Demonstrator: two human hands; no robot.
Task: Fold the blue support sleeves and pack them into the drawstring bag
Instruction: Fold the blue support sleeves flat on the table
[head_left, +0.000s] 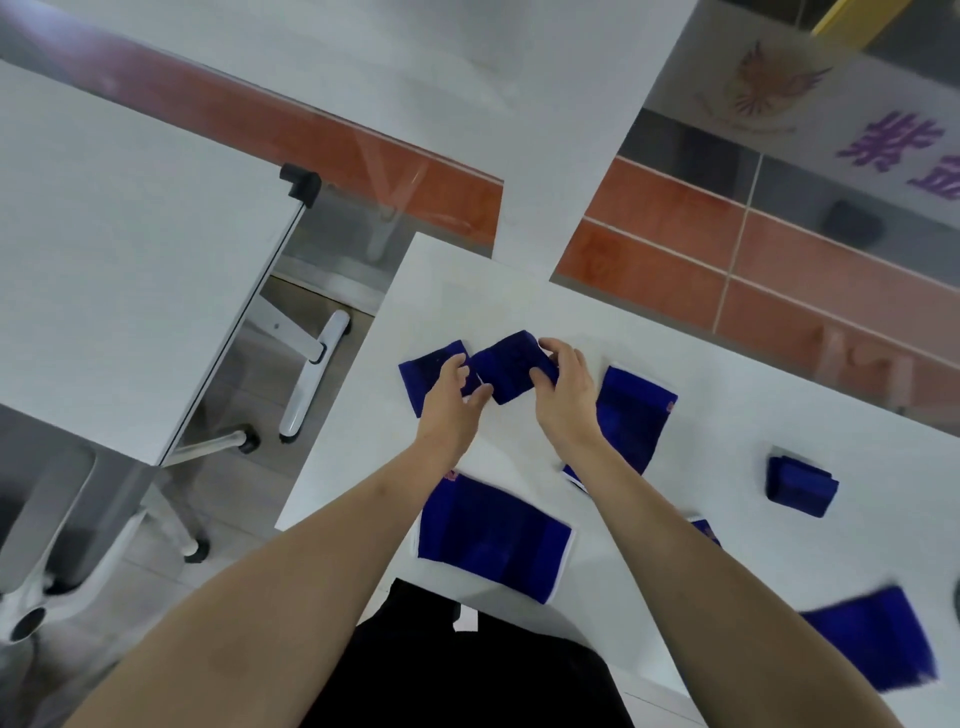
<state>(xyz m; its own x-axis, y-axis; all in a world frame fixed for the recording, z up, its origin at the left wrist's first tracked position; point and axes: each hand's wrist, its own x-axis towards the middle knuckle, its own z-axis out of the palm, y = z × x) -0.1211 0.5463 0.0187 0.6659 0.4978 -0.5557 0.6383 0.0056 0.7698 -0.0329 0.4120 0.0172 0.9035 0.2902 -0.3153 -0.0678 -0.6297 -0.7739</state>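
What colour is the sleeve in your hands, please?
Deep blue sleeve, clearest in the head view.

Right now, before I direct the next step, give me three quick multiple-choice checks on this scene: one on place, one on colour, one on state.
1. Where does the small folded bundle lie?
A. right part of the table
B. on the floor
C. on the chair

2. What colour are the sleeves?
A. red
B. blue
C. green

3. What are the hands doing?
A. resting flat on the table
B. both holding one sleeve
C. pulling a drawstring

Key: 1 A, it sits on the white table right of the arms. 2 B, all look deep blue. 3 B, left hand and right hand grip the held sleeve.
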